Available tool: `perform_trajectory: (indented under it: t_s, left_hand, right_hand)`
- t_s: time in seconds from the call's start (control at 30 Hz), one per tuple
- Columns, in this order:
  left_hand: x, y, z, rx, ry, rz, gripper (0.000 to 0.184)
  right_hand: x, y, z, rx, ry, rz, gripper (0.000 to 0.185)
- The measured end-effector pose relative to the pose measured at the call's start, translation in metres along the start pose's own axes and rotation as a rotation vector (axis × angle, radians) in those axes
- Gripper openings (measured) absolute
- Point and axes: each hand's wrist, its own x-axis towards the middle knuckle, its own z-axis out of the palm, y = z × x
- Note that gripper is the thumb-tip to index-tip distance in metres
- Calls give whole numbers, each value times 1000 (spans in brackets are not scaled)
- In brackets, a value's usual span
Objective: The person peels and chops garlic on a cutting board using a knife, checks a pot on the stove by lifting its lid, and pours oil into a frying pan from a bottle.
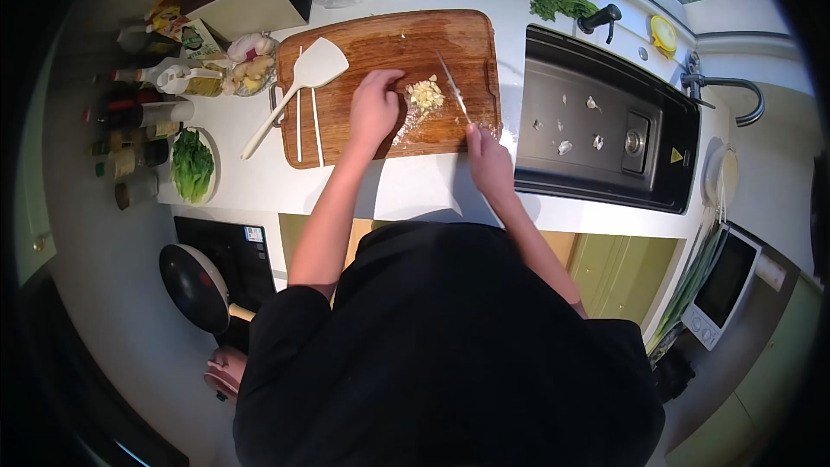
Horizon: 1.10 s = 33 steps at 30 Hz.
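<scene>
My right hand (490,162) is closed around the handle of a kitchen knife (452,82), whose blade points up and away over the right part of the wooden cutting board (363,30). Just left of the blade lies a pile of chopped garlic (424,96), with fine bits scattered below it. On the other side of the pile, my left hand (373,111) hovers at or rests on the board, fingers bent and apart, with nothing visible in them. A white spatula (318,64) and two thin white chopsticks (316,125) lie at the board's left side.
A dark sink (566,175) with scraps in it is to the right, beneath a faucet (743,86). Leafy greens on a plate (192,164), several bottles (164,112) and a knife block (251,13) stand left. A black pan (192,290) sits on the cooktop.
</scene>
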Motion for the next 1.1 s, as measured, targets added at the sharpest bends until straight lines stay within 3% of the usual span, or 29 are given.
perform_trajectory:
  t_s: [0.1, 0.2, 0.43, 0.63, 1.1]
  left_hand:
    - [-12, -14, -4, -31, 69, -104, 21]
    - [-19, -7, 0, 39, 72, 57, 13]
    - [-11, -7, 24, -98, 98, -97, 11]
    - [-1, -15, 29, 19, 122, -10, 10]
    - [5, -12, 14, -50, 285, -93, 7]
  right_hand:
    - [-3, -6, 9, 27, -43, -35, 53]
    - [4, -16, -4, -30, -71, -54, 56]
    - [34, -42, -35, -328, -174, -146, 62]
    - [42, -36, -31, -323, -198, -112, 64]
    - [43, -34, -21, -281, -192, -161, 63]
